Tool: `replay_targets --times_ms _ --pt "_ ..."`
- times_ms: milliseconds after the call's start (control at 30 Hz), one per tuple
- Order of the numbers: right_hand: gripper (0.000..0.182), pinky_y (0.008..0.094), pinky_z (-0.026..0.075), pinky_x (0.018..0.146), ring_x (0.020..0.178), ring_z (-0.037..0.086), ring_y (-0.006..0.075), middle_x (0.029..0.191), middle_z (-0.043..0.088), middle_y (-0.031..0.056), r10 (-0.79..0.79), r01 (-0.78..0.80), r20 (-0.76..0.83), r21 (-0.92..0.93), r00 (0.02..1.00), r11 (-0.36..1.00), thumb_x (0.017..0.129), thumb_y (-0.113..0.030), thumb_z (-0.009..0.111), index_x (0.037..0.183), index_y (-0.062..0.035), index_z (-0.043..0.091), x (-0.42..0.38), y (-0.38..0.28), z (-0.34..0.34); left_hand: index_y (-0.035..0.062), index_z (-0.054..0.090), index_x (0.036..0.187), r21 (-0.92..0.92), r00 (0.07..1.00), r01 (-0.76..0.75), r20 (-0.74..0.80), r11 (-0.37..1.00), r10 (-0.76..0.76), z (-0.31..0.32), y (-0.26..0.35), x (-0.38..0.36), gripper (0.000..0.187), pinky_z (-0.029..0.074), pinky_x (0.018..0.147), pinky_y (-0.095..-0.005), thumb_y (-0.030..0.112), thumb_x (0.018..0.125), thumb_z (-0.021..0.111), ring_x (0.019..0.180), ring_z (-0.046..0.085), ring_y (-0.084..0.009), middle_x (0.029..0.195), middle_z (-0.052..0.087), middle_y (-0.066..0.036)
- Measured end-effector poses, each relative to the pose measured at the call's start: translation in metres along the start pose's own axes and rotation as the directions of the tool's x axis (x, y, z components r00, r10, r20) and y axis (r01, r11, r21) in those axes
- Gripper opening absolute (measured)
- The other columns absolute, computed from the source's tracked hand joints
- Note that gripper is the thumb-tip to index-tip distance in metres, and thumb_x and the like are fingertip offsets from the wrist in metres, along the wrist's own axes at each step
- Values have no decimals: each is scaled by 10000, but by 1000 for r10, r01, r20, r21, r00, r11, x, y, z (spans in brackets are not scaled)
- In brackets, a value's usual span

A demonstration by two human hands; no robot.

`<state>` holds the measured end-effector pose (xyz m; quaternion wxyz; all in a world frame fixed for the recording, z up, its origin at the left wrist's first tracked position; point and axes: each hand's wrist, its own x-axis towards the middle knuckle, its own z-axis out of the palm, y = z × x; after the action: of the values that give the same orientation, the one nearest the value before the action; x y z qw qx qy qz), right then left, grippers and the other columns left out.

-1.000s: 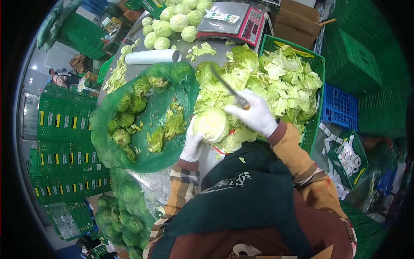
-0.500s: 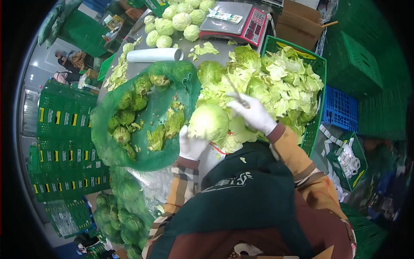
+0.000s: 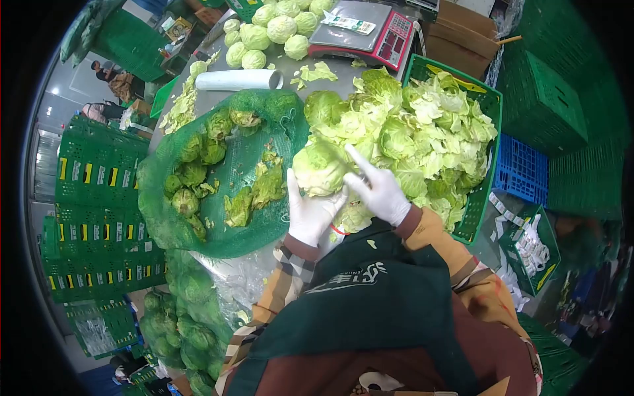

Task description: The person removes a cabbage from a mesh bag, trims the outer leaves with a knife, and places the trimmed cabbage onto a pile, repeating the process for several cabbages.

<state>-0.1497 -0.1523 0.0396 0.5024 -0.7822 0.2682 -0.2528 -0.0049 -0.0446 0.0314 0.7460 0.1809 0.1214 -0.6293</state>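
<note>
A pale green cabbage [image 3: 319,169] rests in my left hand [image 3: 310,214], which wears a white glove and holds it from below and the left. My right hand [image 3: 380,188], also gloved, is at the cabbage's right side, holding a knife whose blade is blurred over the cabbage. Loose leaves [image 3: 439,132] fill the green crate [image 3: 477,228] on the right and lie behind the cabbage. To the left, a green mesh bag [image 3: 238,158] lies open, with several untrimmed cabbages [image 3: 191,174] and torn outer leaves [image 3: 267,185] inside.
Trimmed cabbages [image 3: 281,28] sit at the back beside a red scale [image 3: 353,30]. A white roll [image 3: 239,80] lies behind the mesh bag. Green crates [image 3: 99,231] stand at the left, a blue crate [image 3: 522,171] at the right. Two people are far back left.
The cabbage has turned in my left hand, now showing a greener side. My right hand has come lower and closer to it, and the knife has moved left over it.
</note>
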Motion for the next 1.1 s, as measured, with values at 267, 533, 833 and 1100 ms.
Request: replay_targets --times_ms 267,533,833,1100 --pt "737 393 498 547 556 629 309 614 616 147 -62 101 102 -448 993 888 915 -438 597 1511 -135 287 3 -12 3 119 386 1423 314 986 -155 -9 937 166 -1 -5 -4 719 395 1054 -514 550 882 583 1269 457 -324 1397 463 -134" --pt "433 321 517 627 608 647 241 801 692 158 100 -118 88 239 991 964 916 -298 637 1331 -188 581 8 -15 -14 100 337 1458 440 990 -123 114 890 80 -1 12 -14 723 379 1060 -575 503 896 549 1328 421 -354 1456 406 -156" --pt "267 304 513 563 654 673 217 767 680 92 30 1 -336 92 941 996 837 -247 718 1028 -74 649 20 1 -19 84 336 1456 503 996 -81 63 861 57 -9 9 -17 751 367 1091 -519 486 866 565 1326 426 -349 1459 406 -166" --pt "543 337 486 593 613 614 200 713 648 121 172 -168 -302 37 938 985 887 -394 662 1319 -81 558 24 40 -43 93 259 1489 148 980 -36 199 988 6 -13 22 -21 916 366 1079 -602 563 809 655 1366 281 -499 1515 276 -215"
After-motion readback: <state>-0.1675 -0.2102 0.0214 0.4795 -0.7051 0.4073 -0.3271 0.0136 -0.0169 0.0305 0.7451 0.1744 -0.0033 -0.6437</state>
